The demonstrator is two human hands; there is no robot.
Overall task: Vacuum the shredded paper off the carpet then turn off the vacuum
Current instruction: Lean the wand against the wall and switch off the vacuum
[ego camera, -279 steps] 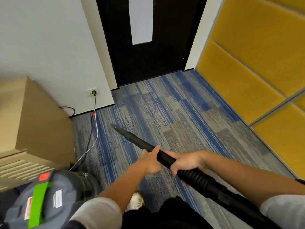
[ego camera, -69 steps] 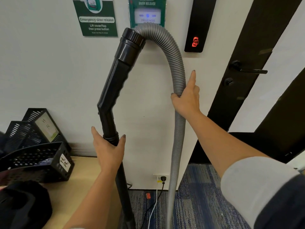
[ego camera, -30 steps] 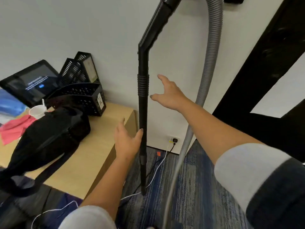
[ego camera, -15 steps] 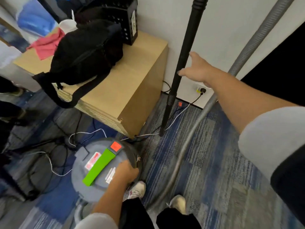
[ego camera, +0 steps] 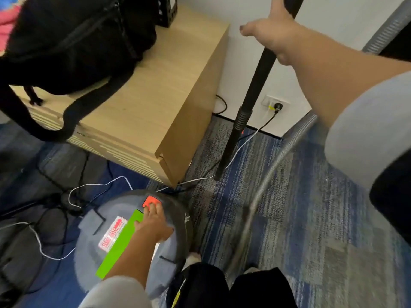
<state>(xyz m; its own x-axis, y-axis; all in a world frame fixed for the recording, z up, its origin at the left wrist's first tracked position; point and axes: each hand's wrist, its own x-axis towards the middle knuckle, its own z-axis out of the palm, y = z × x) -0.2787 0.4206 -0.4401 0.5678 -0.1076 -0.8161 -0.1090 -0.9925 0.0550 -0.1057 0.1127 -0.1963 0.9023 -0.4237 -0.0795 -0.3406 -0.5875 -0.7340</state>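
1. Carpet [ego camera: 311,207]: one, blue-grey, covering the near and right floor. No shredded paper shows on it in this view, so the vacuuming part is judged done.
2. Cabinet [ego camera: 155,96]: one, wooden, far left against the wall, with one black bag [ego camera: 73,41] on top.
3. Vacuum [ego camera: 93,230]: one grey round body, near left on the floor.
4. Hose [ego camera: 275,161]: one, grey and ribbed, running from near centre to far right.
5. Tube [ego camera: 244,112]: one, black, upright, tip on the carpet by the cabinet corner.
6. Hands: two.
   - Right hand [ego camera: 270,30]: fingers spread, laid against the upper tube, not wrapped round it.
   - Left hand [ego camera: 153,223]: fingers straight, tips on the red switch [ego camera: 149,200].
7. Red switch: one, at the far edge of the vacuum's top. Switch-off is the step in hand; whether the motor is off cannot be told.
8. Wall socket [ego camera: 274,103]: one, with one plug in it.
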